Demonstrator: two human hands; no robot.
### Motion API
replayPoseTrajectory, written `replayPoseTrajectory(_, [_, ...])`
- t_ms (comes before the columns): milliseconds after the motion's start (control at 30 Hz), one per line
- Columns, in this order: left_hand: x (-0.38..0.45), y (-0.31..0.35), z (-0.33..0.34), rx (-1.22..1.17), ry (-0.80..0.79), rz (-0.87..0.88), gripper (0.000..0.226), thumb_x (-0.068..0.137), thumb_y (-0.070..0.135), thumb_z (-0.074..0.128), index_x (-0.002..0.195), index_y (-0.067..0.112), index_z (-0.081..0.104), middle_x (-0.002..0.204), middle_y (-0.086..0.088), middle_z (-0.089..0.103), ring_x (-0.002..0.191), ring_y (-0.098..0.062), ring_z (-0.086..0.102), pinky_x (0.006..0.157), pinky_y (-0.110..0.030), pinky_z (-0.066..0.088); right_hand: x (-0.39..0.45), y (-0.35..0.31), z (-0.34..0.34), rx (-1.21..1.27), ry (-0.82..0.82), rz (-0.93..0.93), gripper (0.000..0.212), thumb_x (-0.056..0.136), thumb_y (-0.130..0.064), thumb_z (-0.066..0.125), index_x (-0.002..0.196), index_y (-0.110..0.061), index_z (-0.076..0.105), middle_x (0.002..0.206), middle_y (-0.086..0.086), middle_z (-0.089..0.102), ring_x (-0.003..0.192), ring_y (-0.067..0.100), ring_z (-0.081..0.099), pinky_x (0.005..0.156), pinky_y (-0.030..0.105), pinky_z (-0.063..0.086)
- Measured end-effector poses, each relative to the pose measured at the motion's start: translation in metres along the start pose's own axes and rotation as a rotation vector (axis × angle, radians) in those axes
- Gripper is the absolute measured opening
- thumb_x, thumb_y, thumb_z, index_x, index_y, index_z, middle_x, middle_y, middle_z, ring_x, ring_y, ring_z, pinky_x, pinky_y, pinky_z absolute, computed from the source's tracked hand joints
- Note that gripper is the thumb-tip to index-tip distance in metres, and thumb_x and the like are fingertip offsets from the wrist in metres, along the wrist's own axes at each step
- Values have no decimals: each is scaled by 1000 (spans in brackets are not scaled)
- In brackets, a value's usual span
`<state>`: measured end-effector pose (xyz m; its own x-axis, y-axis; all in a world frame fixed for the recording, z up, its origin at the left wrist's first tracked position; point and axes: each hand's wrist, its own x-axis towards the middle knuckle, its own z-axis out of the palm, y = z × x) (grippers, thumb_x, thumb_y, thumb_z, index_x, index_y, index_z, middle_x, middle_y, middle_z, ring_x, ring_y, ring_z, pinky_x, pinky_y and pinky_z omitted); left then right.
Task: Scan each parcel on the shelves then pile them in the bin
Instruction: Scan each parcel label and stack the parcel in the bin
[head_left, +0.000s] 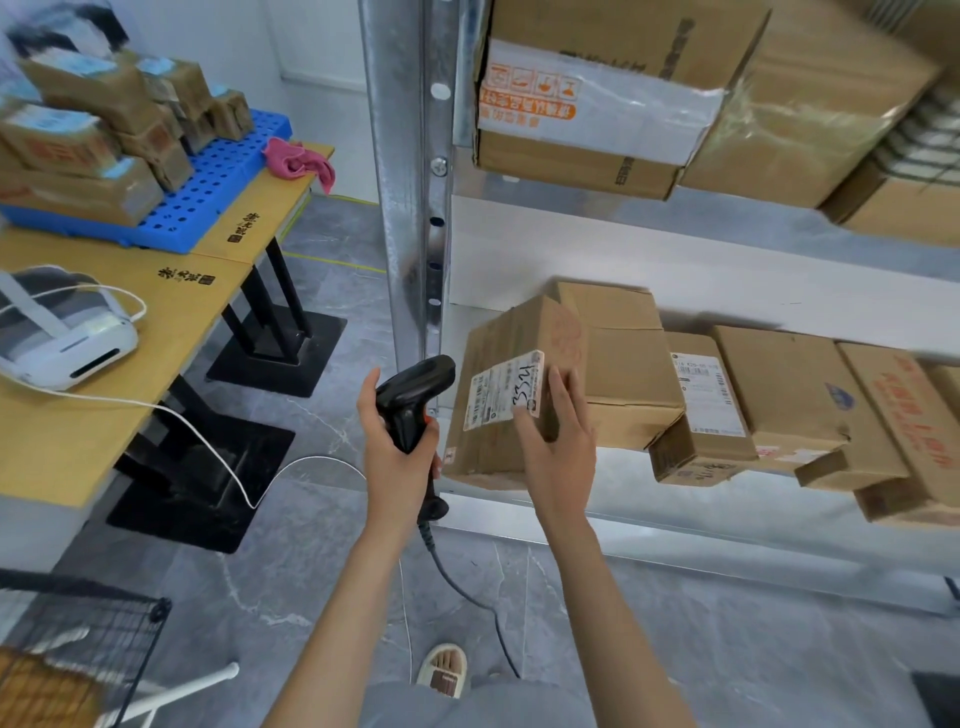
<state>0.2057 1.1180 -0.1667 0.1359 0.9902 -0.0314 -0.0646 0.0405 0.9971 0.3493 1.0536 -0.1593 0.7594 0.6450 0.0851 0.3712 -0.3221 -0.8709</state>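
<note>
Two hands: both busy, person faces shelf rack.
L hand: left hand (395, 447) wrapped round grip of black scanner (415, 400), nose aimed right twd the label; cable hangs to floor.
R hand: right hand (558, 441) grips parcel (511, 384) at its near right corner, thumb on label face, fingers over the top edge.
Parcel pos: tilted, at left end of lower shelf (597, 512), just beside steel upright (405, 208); can't tell if it rests on shelf or is lifted. White label (501, 389) w/ handwritten digits faces camera.
Other parcels: row of cartons (779, 395) to the right on same shelf, more on shelf above.
Bin: wire basket (104, 629) bottom left, well apart from shelf; prob the bin, not sure.
Handling (est.): plain stiff cardboard, smallish, likely light enough for one hand; taped faces may be slick. Best hold = across a corner or top/bottom edges, keep thumb off the barcode.
Step (est.): scan in hand, drop to bin not yet done.
</note>
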Motion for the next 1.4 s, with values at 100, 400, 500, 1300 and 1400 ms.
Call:
replayPoseTrajectory(100, [2, -2, -2, 4, 17, 25, 85, 97, -2, 62, 134, 66, 29, 108, -13, 65, 50, -19, 60, 54, -29, 56, -16, 3, -20, 230, 5, 45, 65, 83, -45, 61, 146, -44, 48, 156, -26, 35, 137, 0, 39, 111, 44, 45])
replayPoseTrajectory(400, [3, -9, 14, 82, 16, 81, 80, 95, -4, 65, 153, 36, 27, 122, 34, 51, 99, 15, 61, 85, -12, 51, -29, -6, -55, 427, -5, -37, 62, 86, -26, 57, 146, -37, 49, 150, -27, 43, 137, -11, 37, 106, 11, 39])
replayPoseTrajectory(500, [1, -4, 20, 72, -34, 87, 80, 94, -3, 66, 156, 29, 26, 124, 32, 46, 104, 22, 55, 81, 1, 41, -31, -8, -61, 417, -20, -38, 58, 88, -26, 58, 140, -48, 45, 155, -20, 41, 142, -2, 37, 116, 34, 40])
replayPoseTrajectory(1300, [-9, 10, 16, 101, -166, 185, 86, 95, 1, 68, 143, 57, 24, 116, 57, 46, 114, 10, 60, 87, -12, 52, -30, -4, -70, 387, -50, -47, 84, 85, -5, 77, 150, -40, 37, 162, -11, 32, 142, -19, 19, 112, 15, 28])
replayPoseTrajectory(1400, [-1, 8, 2, 110, -220, 202, 90, 97, -2, 65, 141, 66, 25, 122, 24, 65, 92, -9, 74, 75, -25, 61, -24, -6, -79, 316, -76, -84, 84, 83, -2, 77, 150, -36, 39, 163, -7, 30, 140, -20, 20, 116, 21, 31])
